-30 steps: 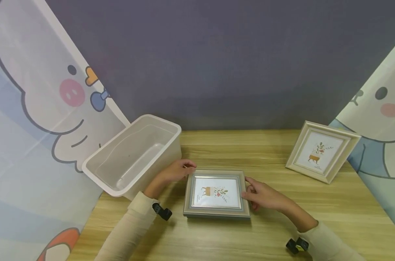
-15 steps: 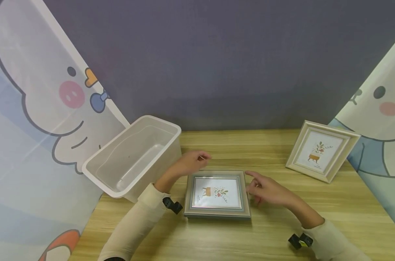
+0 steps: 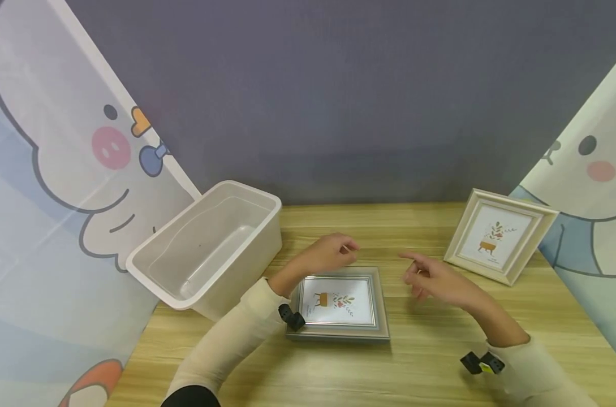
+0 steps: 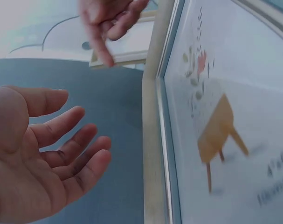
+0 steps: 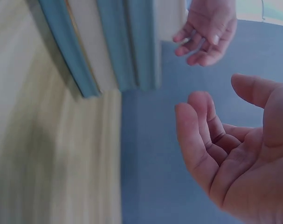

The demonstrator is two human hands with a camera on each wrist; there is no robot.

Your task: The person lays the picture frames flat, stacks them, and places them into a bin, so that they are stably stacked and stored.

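Note:
A picture frame (image 3: 361, 299) with a plant-on-a-stool print lies face up at mid-table, its picture turned sideways. In the right wrist view its side (image 5: 113, 42) appears as blue and pale layers. My left hand (image 3: 328, 252) hovers over the frame's far edge, holding nothing, its fingers (image 4: 71, 147) loosely bent and parted. To the right of the frame and apart from it, my right hand (image 3: 437, 280) is in the air with the index finger stretched out and the other fingers loosely curled around nothing. My left forearm and wrist camera hide the frame's left part.
A second, cream picture frame (image 3: 501, 234) leans upright at the table's back right. On the left stands a pale plastic bin (image 3: 267, 243) with nothing visible inside. A dark grey panel (image 3: 338, 102) rises behind the wooden table (image 3: 430, 362), with cartoon-printed cloth on both sides.
My left hand has let go of the lying frame's left side, risen and moved right across its far edge. My right hand has drawn away from its right edge. The frame stays put.

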